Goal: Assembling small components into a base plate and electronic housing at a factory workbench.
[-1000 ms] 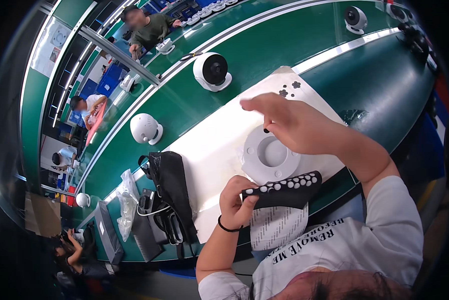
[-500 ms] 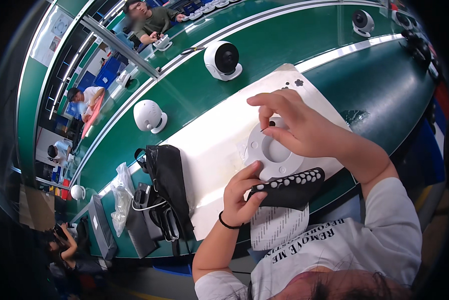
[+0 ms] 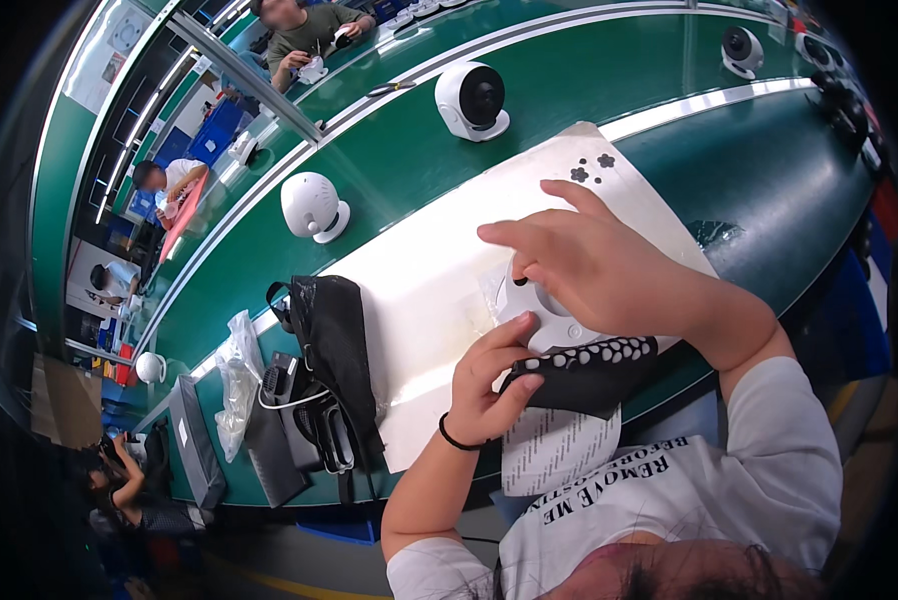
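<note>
A white ring-shaped plastic part (image 3: 559,333) lies on the white mat, largely covered by my right hand (image 3: 599,262). The right hand is open, its upper fingers stretched out to the left. Its lower fingertips are beside a small black spot (image 3: 520,282) on the ring. My left hand (image 3: 491,388) is closed on a black sheet with white dots (image 3: 594,380); its index fingertip reaches the ring's near edge. Printed backing paper (image 3: 559,450) hangs below the sheet. Small black flower-shaped pieces (image 3: 580,174) sit on the mat's far corner.
The white mat (image 3: 419,330) covers the green bench. To the left lie a black bag (image 3: 331,340), a clear plastic bag (image 3: 237,380) and a grey box (image 3: 197,445). White round-headed cameras (image 3: 312,205) stand along the far side. Other people (image 3: 314,45) work beyond.
My right hand has shifted from a pinch over the ring's far side to spread fingers lower across it. My left hand keeps its hold on the sheet. The view has shifted slightly.
</note>
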Motion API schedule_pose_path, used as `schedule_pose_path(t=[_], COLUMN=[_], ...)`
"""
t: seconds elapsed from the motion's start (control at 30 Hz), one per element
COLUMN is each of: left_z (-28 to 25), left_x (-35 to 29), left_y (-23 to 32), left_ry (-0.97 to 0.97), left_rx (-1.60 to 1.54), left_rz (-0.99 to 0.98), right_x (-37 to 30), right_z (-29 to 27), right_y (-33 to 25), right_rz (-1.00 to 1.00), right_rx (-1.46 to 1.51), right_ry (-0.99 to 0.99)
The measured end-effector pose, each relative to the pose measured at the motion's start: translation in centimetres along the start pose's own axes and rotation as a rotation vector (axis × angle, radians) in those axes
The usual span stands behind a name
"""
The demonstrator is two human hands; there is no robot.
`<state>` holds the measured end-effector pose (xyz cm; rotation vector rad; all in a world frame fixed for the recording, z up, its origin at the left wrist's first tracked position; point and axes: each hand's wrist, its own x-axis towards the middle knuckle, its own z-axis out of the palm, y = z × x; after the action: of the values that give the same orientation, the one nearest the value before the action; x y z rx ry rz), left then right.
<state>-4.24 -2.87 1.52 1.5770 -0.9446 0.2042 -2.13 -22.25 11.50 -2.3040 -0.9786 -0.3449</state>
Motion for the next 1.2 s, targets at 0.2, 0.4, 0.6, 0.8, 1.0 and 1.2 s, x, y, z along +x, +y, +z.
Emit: schedule_pose_path(t=[0.2, 0.4, 0.6, 0.8, 1.0, 1.2], left_z=[0.1, 0.3, -0.1, -0.1, -0.3, -0.4], left_x=[0.1, -0.3, -0.8, -0.7, -0.8, -0.8], left_y=[-0.1, -0.2, 0.2, 0.4, 0.4, 0.3], left_ry=[0.008, 0.092, 0.201, 0.201, 0.217, 0.207], left_rx=[-0.031, -0.125, -0.197, -0.174, -0.157, -0.139], left_rz=[-0.011, -0.064, -0.089, -0.068, -0.077, -0.074], right_x=[-1.0, -1.9, -2.0, -2.5, -2.8, -2.9], right_z=[0.3, -0.2, -2.0, -0.7, -0.1, 0.2], right_y=[-0.9, -0.8, -1.4, -1.4, -1.8, -1.8], right_rz=[-0.15, -0.131, -0.045, -0.127, -0.182, -0.3], right_rx=[-0.329, -0.342, 0.163, 0.096, 0.05, 0.124], right_ry=[0.054, 0.045, -0.084, -0.193, -0.071, -0.035])
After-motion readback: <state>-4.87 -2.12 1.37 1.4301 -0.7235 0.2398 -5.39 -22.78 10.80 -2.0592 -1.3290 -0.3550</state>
